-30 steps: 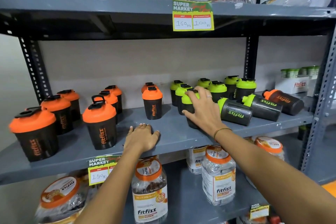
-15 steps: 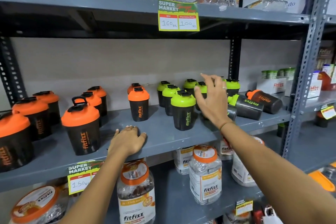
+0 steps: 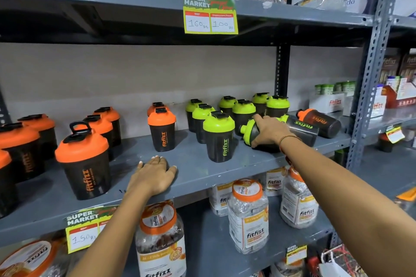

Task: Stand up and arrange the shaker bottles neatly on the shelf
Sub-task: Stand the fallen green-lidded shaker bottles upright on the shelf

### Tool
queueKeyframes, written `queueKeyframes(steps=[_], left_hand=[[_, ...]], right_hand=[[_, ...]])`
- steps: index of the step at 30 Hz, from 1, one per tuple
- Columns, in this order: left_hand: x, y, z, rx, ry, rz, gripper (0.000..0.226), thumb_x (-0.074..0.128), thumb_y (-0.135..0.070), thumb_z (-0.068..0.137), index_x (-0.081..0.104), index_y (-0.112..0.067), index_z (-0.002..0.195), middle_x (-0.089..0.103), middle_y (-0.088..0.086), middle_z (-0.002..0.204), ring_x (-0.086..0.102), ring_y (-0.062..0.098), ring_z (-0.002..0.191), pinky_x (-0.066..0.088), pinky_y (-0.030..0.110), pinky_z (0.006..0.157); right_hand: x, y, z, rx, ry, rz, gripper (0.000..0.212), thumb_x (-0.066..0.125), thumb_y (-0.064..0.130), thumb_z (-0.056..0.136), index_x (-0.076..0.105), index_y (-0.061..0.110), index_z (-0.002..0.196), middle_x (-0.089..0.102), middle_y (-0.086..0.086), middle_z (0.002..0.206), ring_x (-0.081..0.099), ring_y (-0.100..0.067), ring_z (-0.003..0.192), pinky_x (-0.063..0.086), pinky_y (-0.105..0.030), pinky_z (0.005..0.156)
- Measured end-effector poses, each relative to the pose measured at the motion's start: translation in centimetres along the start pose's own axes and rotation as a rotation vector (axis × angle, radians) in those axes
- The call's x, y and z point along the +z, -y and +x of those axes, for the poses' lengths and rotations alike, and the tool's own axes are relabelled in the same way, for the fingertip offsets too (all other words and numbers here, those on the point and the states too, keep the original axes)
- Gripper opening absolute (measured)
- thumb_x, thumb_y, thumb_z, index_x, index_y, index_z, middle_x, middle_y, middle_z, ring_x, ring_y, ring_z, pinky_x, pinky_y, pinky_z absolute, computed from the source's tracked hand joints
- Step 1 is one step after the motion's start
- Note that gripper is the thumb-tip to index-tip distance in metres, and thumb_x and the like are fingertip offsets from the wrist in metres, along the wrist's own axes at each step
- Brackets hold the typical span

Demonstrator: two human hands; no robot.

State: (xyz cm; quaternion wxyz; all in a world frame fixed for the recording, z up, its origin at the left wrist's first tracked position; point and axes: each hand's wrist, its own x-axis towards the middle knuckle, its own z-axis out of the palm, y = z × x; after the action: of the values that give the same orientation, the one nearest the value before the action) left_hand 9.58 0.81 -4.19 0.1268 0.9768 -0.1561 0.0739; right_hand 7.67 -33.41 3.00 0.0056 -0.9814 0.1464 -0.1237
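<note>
Black shaker bottles stand on the grey middle shelf [image 3: 193,171]. Orange-lidded ones [image 3: 84,159] fill the left, with two more [image 3: 161,129] in the middle. Several green-lidded ones stand to the right, the nearest [image 3: 219,136] upright at the front. Three bottles lie on their sides at the right: a green-lidded one [image 3: 249,132] under my right hand [image 3: 269,130], which is closed over its body, a second green-lidded one [image 3: 301,127] behind it, and an orange-lidded one [image 3: 319,122]. My left hand [image 3: 154,175] rests flat on the shelf's front edge, holding nothing.
Large Fitfizz jars [image 3: 248,213] sit on the shelf below and more on the shelf above. Price tags [image 3: 210,14] hang from the shelf edges. A perforated upright post [image 3: 369,87] bounds the bay at the right, with boxed goods [image 3: 327,101] beyond it.
My right hand let go of the front green-lidded bottle, now upright, then dropped from mid-air onto the nearest lying green-lidded bottle. My left hand stayed put.
</note>
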Motion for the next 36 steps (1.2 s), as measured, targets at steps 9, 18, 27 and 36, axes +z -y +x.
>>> queueKeyframes(steps=[9, 18, 27, 36], left_hand=[[-0.3, -0.3, -0.5, 0.008, -0.026, -0.007, 0.041, 0.029, -0.049, 0.095, 0.053, -0.017, 0.104, 0.057, 0.009, 0.125, 0.051, 0.027, 0.116, 0.027, 0.049, 0.111], [-0.4, -0.3, -0.6, -0.007, -0.029, -0.006, 0.041, 0.031, -0.050, 0.095, 0.054, -0.019, 0.109, 0.056, 0.006, 0.130, 0.051, 0.026, 0.118, 0.029, 0.047, 0.109], [-0.3, -0.3, -0.6, -0.007, -0.017, 0.005, 0.058, 0.030, -0.050, 0.097, 0.039, -0.015, 0.143, 0.033, 0.008, 0.156, 0.033, 0.026, 0.140, 0.015, 0.047, 0.117], [0.0, -0.1, -0.3, -0.049, -0.005, 0.016, 0.063, 0.029, -0.051, 0.098, 0.029, -0.015, 0.150, 0.023, 0.006, 0.160, 0.024, 0.023, 0.145, 0.010, 0.045, 0.119]], right_hand=[[-0.1, -2.0, 0.4, 0.068, -0.405, 0.840, 0.089, 0.090, 0.046, 0.065, 0.043, 0.021, 0.137, 0.063, -0.014, 0.123, 0.064, -0.034, 0.102, 0.056, -0.043, 0.082], [4.2, -3.6, -0.5, 0.015, -0.314, 1.219, 0.088, 0.092, 0.032, 0.071, 0.035, 0.027, 0.138, 0.054, -0.010, 0.137, 0.055, -0.028, 0.125, 0.051, -0.047, 0.105], [1.0, -5.1, -0.9, 0.027, -0.533, 1.281, 0.064, 0.075, 0.045, 0.088, 0.046, 0.017, 0.137, 0.060, -0.006, 0.124, 0.061, -0.012, 0.101, 0.047, -0.007, 0.075], [-3.8, -12.0, 2.7, 0.090, -0.074, 0.463, 0.068, 0.077, 0.033, 0.086, 0.050, 0.008, 0.143, 0.056, -0.019, 0.143, 0.054, -0.036, 0.131, 0.043, -0.041, 0.109]])
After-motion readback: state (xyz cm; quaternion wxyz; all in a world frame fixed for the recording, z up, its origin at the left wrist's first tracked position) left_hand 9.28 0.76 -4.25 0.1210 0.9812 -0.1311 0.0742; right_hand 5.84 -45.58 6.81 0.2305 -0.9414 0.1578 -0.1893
